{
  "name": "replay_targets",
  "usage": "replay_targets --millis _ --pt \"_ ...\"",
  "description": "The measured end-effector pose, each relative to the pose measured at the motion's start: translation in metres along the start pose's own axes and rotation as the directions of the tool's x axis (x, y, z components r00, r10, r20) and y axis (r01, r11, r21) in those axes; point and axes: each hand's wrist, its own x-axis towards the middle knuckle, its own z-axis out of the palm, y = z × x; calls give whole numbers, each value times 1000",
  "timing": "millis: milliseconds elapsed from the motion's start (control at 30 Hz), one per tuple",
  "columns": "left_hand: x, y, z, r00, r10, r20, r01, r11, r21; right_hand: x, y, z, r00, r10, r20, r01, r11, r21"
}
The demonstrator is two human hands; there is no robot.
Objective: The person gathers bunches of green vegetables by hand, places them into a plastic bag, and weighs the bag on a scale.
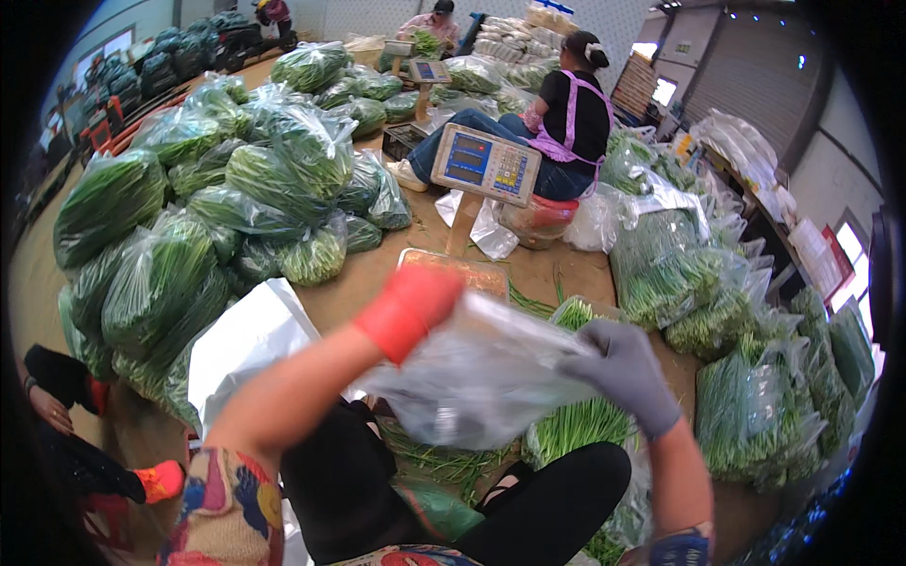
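Observation:
A clear plastic bag (481,375) is stretched between my two hands above my lap, blurred by motion. My left hand (417,304), in a red glove, grips its upper left edge in front of the scale's metal plate (453,272). On the right, my right hand (623,368), in a grey glove, pinches the bag's other upper corner. Long green stalks (584,431) lie below and behind the bag, close to my right knee. A digital scale display (486,164) stands on a post beyond my hands.
Bagged greens are heaped at left (159,283) and right (757,396). A white sheet (248,339) lies by my left arm. A co-worker (577,120) sits beyond the scale; another person's orange shoe (159,481) is at lower left. Loose stalks (453,460) lie between my legs.

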Motion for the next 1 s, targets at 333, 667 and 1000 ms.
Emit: replay_targets --millis 333,667,1000 --pt "50 -53 -156 720 81 -689 159 947 278 59 102 -166 619 -620 -483 -548 99 -830" --pt "2 -70 44 714 -560 -419 495 828 -264 99 121 -20 912 39 -408 -15 998 62" --pt "42 -87 65 695 -711 -110 719 689 89 189 157 19 894 81 -440 -238 919 -315"
